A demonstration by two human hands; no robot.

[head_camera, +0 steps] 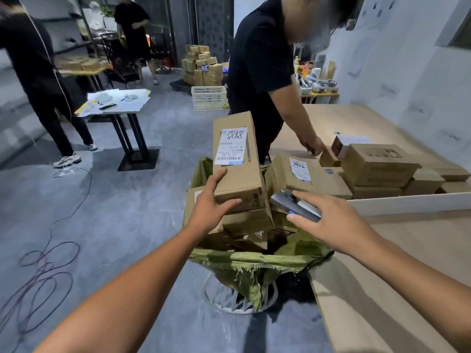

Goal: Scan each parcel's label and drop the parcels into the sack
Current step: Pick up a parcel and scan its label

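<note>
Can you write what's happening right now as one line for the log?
left hand: grips labelled parcel over sack | right hand: holds scanner | sack: other parcels piled inside | step: parcel not yet dropped

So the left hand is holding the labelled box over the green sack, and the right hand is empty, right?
Not quite. The right hand is not empty: it grips a handheld scanner. The rest stands: the head view shows the left hand holding the labelled box over the green sack.
</note>
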